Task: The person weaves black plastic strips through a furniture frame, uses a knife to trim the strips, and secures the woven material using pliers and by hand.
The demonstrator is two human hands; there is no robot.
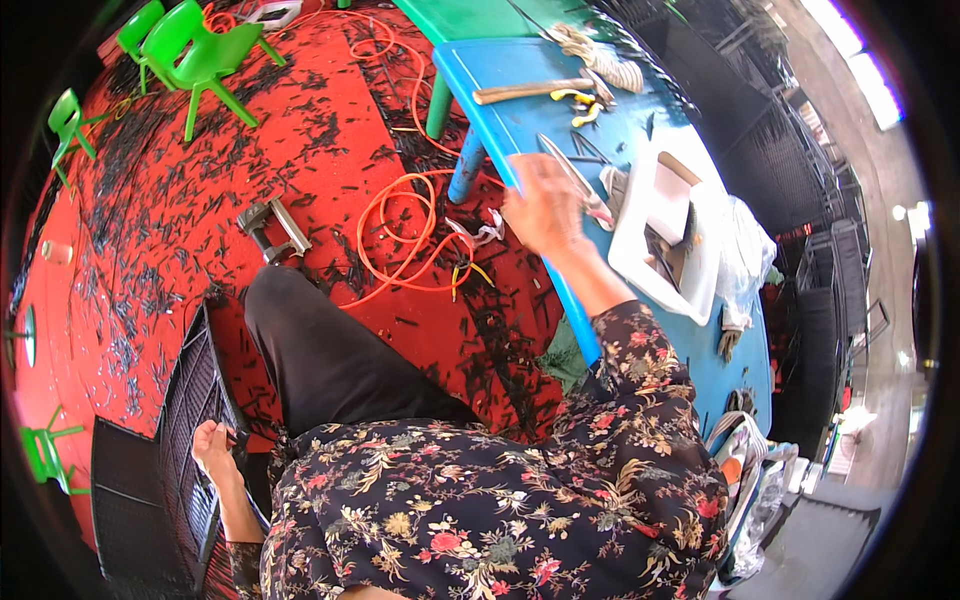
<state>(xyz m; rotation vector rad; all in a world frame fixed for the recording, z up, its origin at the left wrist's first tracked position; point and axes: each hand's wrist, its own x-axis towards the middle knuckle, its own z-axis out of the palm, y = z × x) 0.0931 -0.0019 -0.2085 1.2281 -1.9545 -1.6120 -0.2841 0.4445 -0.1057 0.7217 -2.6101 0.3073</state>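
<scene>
right hand point(545, 208) blurred at the edge of a blue table point(500, 65), finger state impossible to tell, a pointed tool point(572, 172) just beside it, a white tub point(634, 240) nearby, left hand point(214, 452) with curled fingers, any grasp unclear, beside a black woven panel point(188, 415)

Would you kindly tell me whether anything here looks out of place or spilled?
Yes: short black strips lie scattered across the red floor, perhaps uncollected offcuts. An orange hose loops loosely among them, and yellow-handled pliers lie on the floor although a hammer sits on the blue table.
</scene>
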